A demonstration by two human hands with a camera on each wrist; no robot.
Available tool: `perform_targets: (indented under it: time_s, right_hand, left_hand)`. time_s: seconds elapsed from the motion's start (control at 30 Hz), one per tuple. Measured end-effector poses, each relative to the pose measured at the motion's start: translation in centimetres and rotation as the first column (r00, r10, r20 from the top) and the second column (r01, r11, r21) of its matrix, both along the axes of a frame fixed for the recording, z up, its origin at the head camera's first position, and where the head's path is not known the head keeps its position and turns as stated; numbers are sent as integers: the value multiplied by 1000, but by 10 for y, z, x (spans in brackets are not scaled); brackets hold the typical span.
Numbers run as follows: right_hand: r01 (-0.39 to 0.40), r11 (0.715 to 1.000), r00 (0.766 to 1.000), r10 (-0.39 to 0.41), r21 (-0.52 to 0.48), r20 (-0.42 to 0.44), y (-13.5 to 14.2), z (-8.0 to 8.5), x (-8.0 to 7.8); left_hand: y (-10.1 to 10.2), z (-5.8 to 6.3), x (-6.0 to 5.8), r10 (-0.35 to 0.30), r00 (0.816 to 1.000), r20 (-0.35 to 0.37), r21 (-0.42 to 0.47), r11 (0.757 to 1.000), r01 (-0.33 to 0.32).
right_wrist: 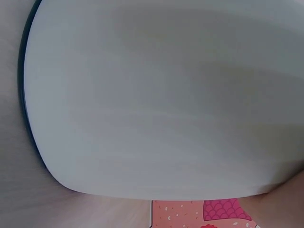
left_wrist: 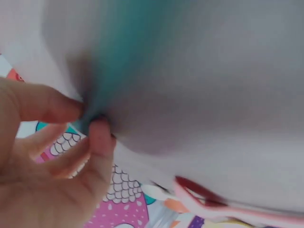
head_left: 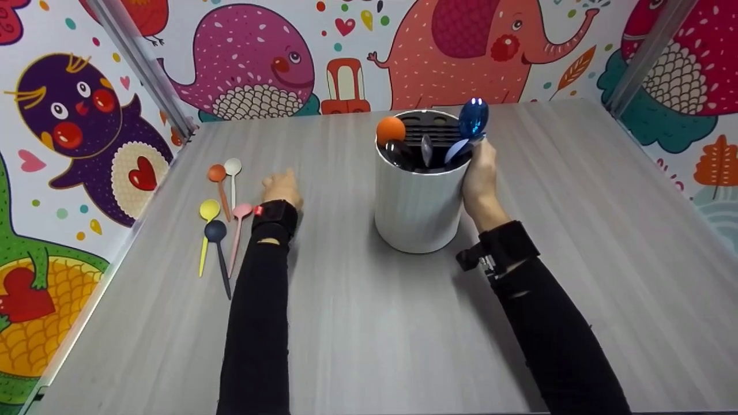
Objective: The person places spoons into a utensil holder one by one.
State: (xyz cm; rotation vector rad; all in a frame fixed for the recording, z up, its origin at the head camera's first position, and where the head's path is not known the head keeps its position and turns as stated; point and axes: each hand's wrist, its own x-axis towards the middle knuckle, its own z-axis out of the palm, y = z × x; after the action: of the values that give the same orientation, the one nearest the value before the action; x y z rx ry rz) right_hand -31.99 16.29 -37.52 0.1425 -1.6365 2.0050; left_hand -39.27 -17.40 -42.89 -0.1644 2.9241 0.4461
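Observation:
My left hand (head_left: pixel 282 187) is low over the table, right of the loose spoons. In the left wrist view its thumb and finger pinch the end of a long teal handle (left_wrist: pixel 128 47), blurred; the head view hides it. My right hand (head_left: pixel 480 178) grips the right side of a white round utensil holder (head_left: pixel 420 210), near the rim. A black slotted insert (head_left: pixel 432 135) fills its top. An orange utensil (head_left: pixel 391 130), a black spoon (head_left: pixel 398 153) and a shiny blue spoon (head_left: pixel 474 118) stick out. The holder's white wall fills the right wrist view.
Several spoons lie on the table at the left: white (head_left: pixel 233 167), orange (head_left: pixel 217 173), yellow (head_left: pixel 210 210), dark blue (head_left: pixel 215 231) and pink (head_left: pixel 243 211). Patterned walls with animal pictures (head_left: pixel 253 57) stand behind and at both sides of the table (head_left: pixel 357 323).

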Motion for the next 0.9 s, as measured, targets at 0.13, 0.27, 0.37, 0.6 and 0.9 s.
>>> perform_targets:
  time_s: [0.13,0.27,0.37,0.6,0.9]
  right_hand:
    - [-3,1000,1000,3,-5,0,-1,0,0]
    - [2,1000,1000,-2,-2,-3,-1,0,0]
    - [3,1000,1000,-3,0,-11,-1,0,0]
    - [9,1000,1000,-10,-5,-20,-2,1,0]
    - [30,1000,1000,-30,3,2,-1,1,1]
  left_hand:
    - [9,-1,-1,-11,1000,29,-41,999,12]
    - [21,-1,-3,-17,999,28,-34,999,18]
    - [30,0,-3,-16,1000,10,13,1000,16]
    - [59,17,4,-89,996,-14,255,963,90]
    - [90,32,11,37,983,-178,559,826,70]
